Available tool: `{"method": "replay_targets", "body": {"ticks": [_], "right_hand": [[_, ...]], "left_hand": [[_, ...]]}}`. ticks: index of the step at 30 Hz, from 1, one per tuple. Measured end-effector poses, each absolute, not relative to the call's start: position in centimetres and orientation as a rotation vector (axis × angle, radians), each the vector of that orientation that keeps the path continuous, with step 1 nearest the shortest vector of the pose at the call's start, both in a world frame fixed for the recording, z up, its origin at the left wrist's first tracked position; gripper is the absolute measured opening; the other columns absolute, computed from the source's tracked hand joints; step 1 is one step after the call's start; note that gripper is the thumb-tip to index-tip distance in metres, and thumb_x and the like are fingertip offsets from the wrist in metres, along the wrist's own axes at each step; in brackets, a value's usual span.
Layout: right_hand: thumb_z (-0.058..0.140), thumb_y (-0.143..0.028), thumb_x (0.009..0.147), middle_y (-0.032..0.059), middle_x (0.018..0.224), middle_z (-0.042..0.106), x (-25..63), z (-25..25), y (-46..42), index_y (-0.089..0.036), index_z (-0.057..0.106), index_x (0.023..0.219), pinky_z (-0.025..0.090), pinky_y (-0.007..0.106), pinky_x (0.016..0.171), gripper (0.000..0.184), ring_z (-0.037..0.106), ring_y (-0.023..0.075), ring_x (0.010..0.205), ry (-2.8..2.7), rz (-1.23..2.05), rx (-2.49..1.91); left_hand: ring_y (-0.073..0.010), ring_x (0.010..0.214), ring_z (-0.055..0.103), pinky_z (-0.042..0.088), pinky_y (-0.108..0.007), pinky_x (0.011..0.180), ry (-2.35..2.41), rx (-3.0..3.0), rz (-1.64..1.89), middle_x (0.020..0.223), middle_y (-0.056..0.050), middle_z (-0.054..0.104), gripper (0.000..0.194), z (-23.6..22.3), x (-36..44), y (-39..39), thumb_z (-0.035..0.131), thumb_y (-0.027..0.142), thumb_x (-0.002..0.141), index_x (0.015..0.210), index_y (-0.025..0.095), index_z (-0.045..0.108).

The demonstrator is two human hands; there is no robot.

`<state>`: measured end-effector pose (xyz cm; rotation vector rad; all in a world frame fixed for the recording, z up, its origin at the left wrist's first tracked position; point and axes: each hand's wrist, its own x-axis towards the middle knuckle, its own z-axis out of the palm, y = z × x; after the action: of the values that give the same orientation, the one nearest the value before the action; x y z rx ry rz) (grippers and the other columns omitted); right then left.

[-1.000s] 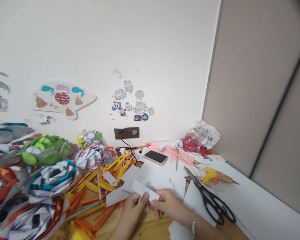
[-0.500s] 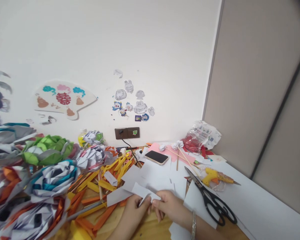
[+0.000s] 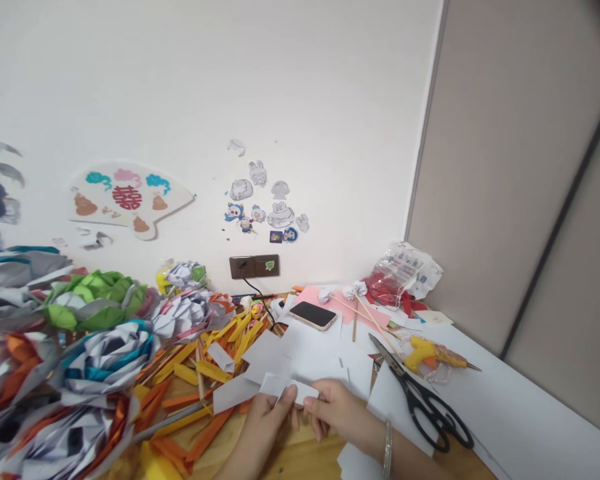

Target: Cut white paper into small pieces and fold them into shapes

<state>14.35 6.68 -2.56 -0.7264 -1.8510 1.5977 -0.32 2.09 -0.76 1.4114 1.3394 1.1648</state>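
Between my hands is a small piece of folded white paper [image 3: 275, 384], held low over the front of the table. My left hand [image 3: 267, 417] pinches its left part, thumb on top. My right hand [image 3: 330, 407], with a bracelet at the wrist, grips the right end between thumb and fingers. Some fingertips are hidden under the paper. Just beyond lie white paper sheets [image 3: 310, 350], and a loose white strip [image 3: 235, 393] is left of my left hand. Black-handled scissors [image 3: 415, 393] rest open on paper right of my right hand.
Paper flowers [image 3: 105, 357] crowd the left side. Yellow and orange folded strips [image 3: 190, 373] are strewn beside them. A phone [image 3: 314, 315] lies behind my hands. A yellow glue gun [image 3: 437, 353] sits at the right, and a black cable [image 3: 260, 297] runs from the wall socket.
The folded paper has shifted slightly left and flattened between my hands. My left thumb has moved up and left onto it. My right hand has hardly moved.
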Motion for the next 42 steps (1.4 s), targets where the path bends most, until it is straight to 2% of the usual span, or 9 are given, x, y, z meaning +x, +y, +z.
{"method": "replay_targets", "body": {"ticks": [4,12,17,21,27,30,35,38,42], "right_hand": [[0.053,-0.059,0.072,-0.0054,0.044,0.050,14.4,-2.8,6.8,-0.014,0.052,0.073,0.027,0.019,0.042,0.045,0.042,0.0074,0.038,-1.810,1.622,-0.767],[0.055,-0.062,0.068,-0.0058,0.044,0.049,14.4,-3.3,7.0,-0.015,0.049,0.072,0.026,0.020,0.044,0.048,0.042,0.0082,0.039,-1.724,1.690,-0.767],[0.053,-0.060,0.069,-0.0065,0.042,0.048,14.4,-3.6,7.3,-0.015,0.050,0.073,0.025,0.020,0.043,0.046,0.038,0.0071,0.037,-1.736,1.614,-0.809],[0.049,-0.055,0.074,-0.0084,0.037,0.043,14.3,-3.8,7.3,-0.014,0.053,0.073,0.022,0.020,0.040,0.041,0.032,0.0063,0.033,-1.764,1.484,-0.905],[0.050,-0.058,0.071,-0.0079,0.036,0.038,13.8,-3.3,6.9,-0.016,0.051,0.067,0.022,0.020,0.038,0.042,0.031,0.0076,0.033,-1.719,1.352,-1.045],[0.050,-0.057,0.071,-0.0080,0.035,0.037,13.7,-2.8,6.5,-0.017,0.050,0.064,0.021,0.020,0.038,0.041,0.029,0.0073,0.034,-1.751,1.348,-1.064],[0.045,-0.055,0.075,-0.0083,0.036,0.035,13.5,-3.0,6.2,-0.019,0.044,0.062,0.021,0.020,0.038,0.038,0.029,0.0077,0.033,-1.804,1.351,-0.999],[0.048,-0.044,0.075,-0.0063,0.042,0.035,13.6,-3.4,6.1,-0.020,0.038,0.056,0.020,0.021,0.041,0.033,0.033,0.0088,0.040,-1.929,1.111,-1.109],[0.053,-0.032,0.075,-0.0021,0.051,0.044,13.7,-3.1,5.5,-0.017,0.040,0.052,0.016,0.025,0.047,0.030,0.036,0.0103,0.050,-2.210,0.518,-1.186]], "left_hand": [[-0.0129,0.043,0.033,0.024,-0.025,0.048,1.400,1.362,1.205,0.037,0.005,0.032,0.055,-0.3,-0.9,2.0,0.039,0.063,0.075,0.042,0.020,0.050],[-0.0105,0.042,0.035,0.025,-0.022,0.045,1.437,1.196,1.448,0.039,0.005,0.039,0.052,-0.8,-2.1,2.8,0.043,0.060,0.075,0.046,0.018,0.049],[-0.0093,0.034,0.032,0.022,-0.021,0.040,1.506,0.957,1.638,0.034,0.005,0.044,0.050,-1.2,-3.4,4.1,0.049,0.067,0.064,0.051,0.019,0.048],[-0.0105,0.035,0.035,0.025,-0.022,0.040,1.502,1.061,1.507,0.036,0.005,0.046,0.050,-0.7,-2.4,3.3,0.047,0.067,0.066,0.053,0.019,0.050],[-0.0131,0.042,0.040,0.030,-0.024,0.043,1.440,1.187,1.436,0.043,0.004,0.047,0.052,-1.3,0.0,1.8,0.044,0.068,0.069,0.065,0.018,0.058],[-0.0151,0.051,0.047,0.037,-0.025,0.054,1.437,1.333,1.438,0.048,0.003,0.049,0.049,-2.1,0.0,2.1,0.046,0.064,0.071,0.060,0.017,0.057],[-0.0151,0.056,0.048,0.036,-0.024,0.058,1.447,1.480,1.333,0.052,0.003,0.047,0.044,-3.5,-0.4,3.1,0.045,0.057,0.076,0.057,0.018,0.050],[-0.0144,0.057,0.046,0.036,-0.023,0.057,1.437,1.455,1.354,0.053,0.004,0.045,0.044,-4.2,-0.3,3.3,0.046,0.057,0.076,0.056,0.018,0.047],[-0.0149,0.059,0.046,0.037,-0.023,0.058,1.355,1.424,1.342,0.057,0.002,0.048,0.044,-4.0,0.1,2.9,0.047,0.058,0.074,0.062,0.017,0.053]]}}
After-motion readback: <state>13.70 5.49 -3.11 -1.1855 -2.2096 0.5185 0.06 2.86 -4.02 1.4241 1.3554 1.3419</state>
